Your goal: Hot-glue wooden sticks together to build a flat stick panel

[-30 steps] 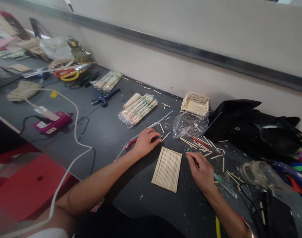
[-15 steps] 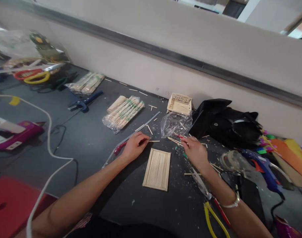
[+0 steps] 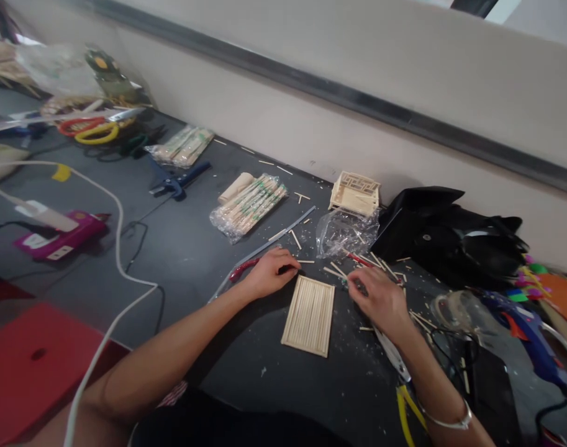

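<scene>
A flat panel of thin wooden sticks (image 3: 308, 315) with a stick border lies on the dark table between my hands. My left hand (image 3: 274, 273) rests by its upper left corner, thumb and fingers drawn together; whether they pinch anything is not visible. A loose thin stick (image 3: 306, 261) lies just beyond those fingertips. Right of the panel, my right hand (image 3: 379, 299) is curled with its fingertips close together, and anything in them is too small to make out. A red slim tool (image 3: 359, 259) lies behind its knuckles, among loose sticks. Yellow-handled scissors (image 3: 394, 357) lie partly under my right forearm.
Bagged sticks (image 3: 249, 205), a small stick-built model (image 3: 355, 194) and a crumpled clear bag (image 3: 346, 233) are towards the wall. On the right are a black bag (image 3: 446, 233) and blue glue gun (image 3: 525, 335). A white cable (image 3: 120, 226) crosses the left side.
My right hand has let go of the red slim tool and come nearer the panel. My left hand stays near the panel's upper left corner. The view has turned slightly left.
</scene>
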A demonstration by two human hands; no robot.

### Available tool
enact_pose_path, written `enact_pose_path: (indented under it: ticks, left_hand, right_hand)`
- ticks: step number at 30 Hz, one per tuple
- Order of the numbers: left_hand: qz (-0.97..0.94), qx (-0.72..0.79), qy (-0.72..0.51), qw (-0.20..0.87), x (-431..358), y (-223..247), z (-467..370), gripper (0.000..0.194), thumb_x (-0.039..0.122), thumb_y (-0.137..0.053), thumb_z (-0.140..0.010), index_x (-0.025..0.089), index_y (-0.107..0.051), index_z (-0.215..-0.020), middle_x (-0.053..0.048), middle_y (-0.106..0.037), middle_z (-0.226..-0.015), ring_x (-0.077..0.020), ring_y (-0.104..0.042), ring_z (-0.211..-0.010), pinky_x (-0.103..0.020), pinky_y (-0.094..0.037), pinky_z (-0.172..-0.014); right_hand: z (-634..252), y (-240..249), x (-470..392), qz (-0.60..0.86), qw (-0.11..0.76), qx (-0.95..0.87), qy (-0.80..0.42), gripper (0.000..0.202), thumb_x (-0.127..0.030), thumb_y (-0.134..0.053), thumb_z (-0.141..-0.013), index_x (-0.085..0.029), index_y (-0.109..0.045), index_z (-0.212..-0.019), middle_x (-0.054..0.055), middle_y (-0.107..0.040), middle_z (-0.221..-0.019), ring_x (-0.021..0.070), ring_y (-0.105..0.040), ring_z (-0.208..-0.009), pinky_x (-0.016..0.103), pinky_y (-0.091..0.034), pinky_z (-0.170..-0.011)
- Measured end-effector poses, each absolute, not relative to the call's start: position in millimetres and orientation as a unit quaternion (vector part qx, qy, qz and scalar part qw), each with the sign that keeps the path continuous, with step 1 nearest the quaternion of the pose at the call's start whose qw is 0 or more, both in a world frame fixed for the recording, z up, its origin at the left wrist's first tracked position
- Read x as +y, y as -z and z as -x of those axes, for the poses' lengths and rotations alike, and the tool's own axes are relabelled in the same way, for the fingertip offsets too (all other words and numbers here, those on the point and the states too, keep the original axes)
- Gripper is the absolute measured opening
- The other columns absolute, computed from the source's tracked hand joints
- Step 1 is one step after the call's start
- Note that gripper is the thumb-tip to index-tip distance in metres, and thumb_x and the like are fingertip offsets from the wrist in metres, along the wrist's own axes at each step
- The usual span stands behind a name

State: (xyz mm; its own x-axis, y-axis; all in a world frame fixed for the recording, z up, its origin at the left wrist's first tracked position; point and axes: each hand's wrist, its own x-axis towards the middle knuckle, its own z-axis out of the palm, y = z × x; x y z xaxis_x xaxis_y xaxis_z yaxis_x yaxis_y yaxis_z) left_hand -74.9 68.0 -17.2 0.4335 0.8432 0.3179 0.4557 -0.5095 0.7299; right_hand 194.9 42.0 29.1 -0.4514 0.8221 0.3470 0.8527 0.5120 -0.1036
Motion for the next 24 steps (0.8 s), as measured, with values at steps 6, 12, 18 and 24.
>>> enact_pose_path:
  ticks: [6,12,18,24]
  left_hand:
    - [-0.830,0.402,-0.272,0.275,68,15,77,0.018,0.018,-0.053,-0.086,0.022,-0.071,-0.089,-0.002,-0.068,-0.085,-0.0162,-0.062,-0.082,-0.034,-0.042,-0.087]
    - [-0.830,0.400,-0.266,0.283,67,14,75,0.016,0.027,-0.055,-0.090,0.023,-0.071,-0.089,-0.001,-0.068,-0.084,-0.0160,-0.060,-0.080,-0.035,-0.040,-0.088]
    - [-0.830,0.397,-0.270,0.284,67,15,75,0.014,0.026,-0.057,-0.090,0.022,-0.071,-0.088,-0.001,-0.068,-0.086,-0.0161,-0.061,-0.082,-0.035,-0.038,-0.089]
    - [-0.835,0.401,-0.260,0.273,67,14,75,0.014,0.024,-0.057,-0.090,0.023,-0.071,-0.089,0.000,-0.068,-0.086,-0.0163,-0.060,-0.081,-0.035,-0.037,-0.087]
  right_hand:
    - [-176,-23,24,0.438,0.163,-0.884,0.031,0.021,-0.021,-0.050,-0.096,-0.023,-0.066,-0.083,0.003,-0.069,-0.077,0.0188,-0.060,-0.076,0.029,-0.043,-0.070]
    - [-170,-18,27,0.425,0.158,-0.891,0.041,0.023,-0.020,-0.048,-0.097,-0.022,-0.066,-0.082,0.003,-0.067,-0.074,0.0192,-0.057,-0.074,0.030,-0.041,-0.068]
    - [-166,-17,26,0.427,0.148,-0.890,0.060,0.025,-0.020,-0.047,-0.098,-0.022,-0.065,-0.081,0.003,-0.066,-0.074,0.0190,-0.057,-0.074,0.030,-0.040,-0.069]
    - [-164,-18,26,0.429,0.146,-0.888,0.076,0.026,-0.018,-0.046,-0.098,-0.021,-0.065,-0.080,0.003,-0.066,-0.072,0.0198,-0.056,-0.073,0.031,-0.039,-0.068]
